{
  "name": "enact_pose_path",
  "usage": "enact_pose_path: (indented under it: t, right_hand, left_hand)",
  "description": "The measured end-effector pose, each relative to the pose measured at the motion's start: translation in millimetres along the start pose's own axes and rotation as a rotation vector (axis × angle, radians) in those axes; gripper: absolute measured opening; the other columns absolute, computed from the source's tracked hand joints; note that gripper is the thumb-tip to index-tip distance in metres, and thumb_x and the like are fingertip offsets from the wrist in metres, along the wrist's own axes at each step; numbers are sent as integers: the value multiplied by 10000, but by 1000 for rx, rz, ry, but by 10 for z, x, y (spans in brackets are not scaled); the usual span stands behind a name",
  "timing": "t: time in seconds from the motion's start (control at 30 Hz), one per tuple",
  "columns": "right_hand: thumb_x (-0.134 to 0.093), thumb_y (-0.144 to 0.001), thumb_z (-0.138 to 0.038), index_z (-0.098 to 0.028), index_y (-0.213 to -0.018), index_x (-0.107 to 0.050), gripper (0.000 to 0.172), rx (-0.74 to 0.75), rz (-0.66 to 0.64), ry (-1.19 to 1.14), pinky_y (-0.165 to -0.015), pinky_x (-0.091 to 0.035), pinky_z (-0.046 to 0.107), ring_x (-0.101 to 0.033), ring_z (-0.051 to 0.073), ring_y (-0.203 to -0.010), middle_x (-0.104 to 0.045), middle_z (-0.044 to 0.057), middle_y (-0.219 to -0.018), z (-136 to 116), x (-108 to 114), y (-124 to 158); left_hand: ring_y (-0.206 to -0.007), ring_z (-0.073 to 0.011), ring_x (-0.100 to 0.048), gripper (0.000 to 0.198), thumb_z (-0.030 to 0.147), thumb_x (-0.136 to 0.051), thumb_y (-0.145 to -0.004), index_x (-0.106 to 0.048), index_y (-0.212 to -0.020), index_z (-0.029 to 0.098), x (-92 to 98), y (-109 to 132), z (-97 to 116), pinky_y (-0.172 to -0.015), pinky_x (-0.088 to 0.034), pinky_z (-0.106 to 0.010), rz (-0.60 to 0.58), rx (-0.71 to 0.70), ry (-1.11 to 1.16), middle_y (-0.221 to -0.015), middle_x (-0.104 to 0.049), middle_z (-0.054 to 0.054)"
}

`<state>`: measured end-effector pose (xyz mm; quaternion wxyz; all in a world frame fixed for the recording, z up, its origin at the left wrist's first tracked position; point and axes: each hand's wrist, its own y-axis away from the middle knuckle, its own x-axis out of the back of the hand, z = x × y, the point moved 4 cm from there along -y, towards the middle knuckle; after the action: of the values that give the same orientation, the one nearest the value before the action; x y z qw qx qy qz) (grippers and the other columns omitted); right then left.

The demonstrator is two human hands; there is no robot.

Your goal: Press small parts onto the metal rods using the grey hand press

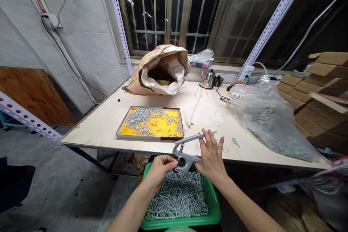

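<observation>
Hand tool (186,156) x1, metal, two handles spread with one coil spring (182,147) between, held above far end of one green plastic basket (216,213), at near edge of one table (100,125). Pinching one small red piece (178,159) at tool's lower body with left hand (161,169); cannot tell if loose or fixed. Gripping both handles with right hand (212,157), fingers stretched. Basket screws (179,197): too many to count. On table: one shallow yellow-bottomed tray (141,138) with small silver screws (138,117), also uncountable; one brown paper sack (136,81), mouth toward camera; one metal kettle (208,79); one large clear plastic bag (261,114) at right. Cardboard boxes (318,98) stacked far right, count unclear.
</observation>
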<state>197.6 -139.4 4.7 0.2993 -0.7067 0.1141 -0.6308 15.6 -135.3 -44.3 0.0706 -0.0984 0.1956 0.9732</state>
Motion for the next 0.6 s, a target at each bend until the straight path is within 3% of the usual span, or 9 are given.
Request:
enact_pose_path:
  t: [0.17, 0.4, 0.6]
  right_hand:
    - [-517, -660, -205, -42, -1365, -276, 763, -19, -10, 14, -1082, 16, 656, -104, 328, -1405, -219, 208, -1493, -26, 3, 12]
    - [-535, -685, -239, -34, -1366, -272, 759, -9, -25, 13, -1079, 17, 659, -80, 327, -1409, -193, 214, -1502, -48, -14, 24]
    - [-513, -673, -209, -39, -1372, -265, 761, -7, -41, -12, -1076, 18, 662, -88, 330, -1408, -190, 208, -1505, -87, -14, 26]
  left_hand:
    - [-592, -123, -522, 256, 342, -780, -520, -649, -618, 144, -27, 31, 66, -638, -378, -251, -5, -53, -80, -598, -631, 7]
    - [-625, -166, -539, 159, 287, -709, -601, -657, -631, 139, 50, -9, 187, -632, -365, -266, -54, -162, -477, -615, -649, -22]
    - [-663, -180, -555, 180, 299, -712, -607, -658, -655, 134, 30, 49, 225, -667, -377, -280, -141, -119, -480, -656, -660, -34]
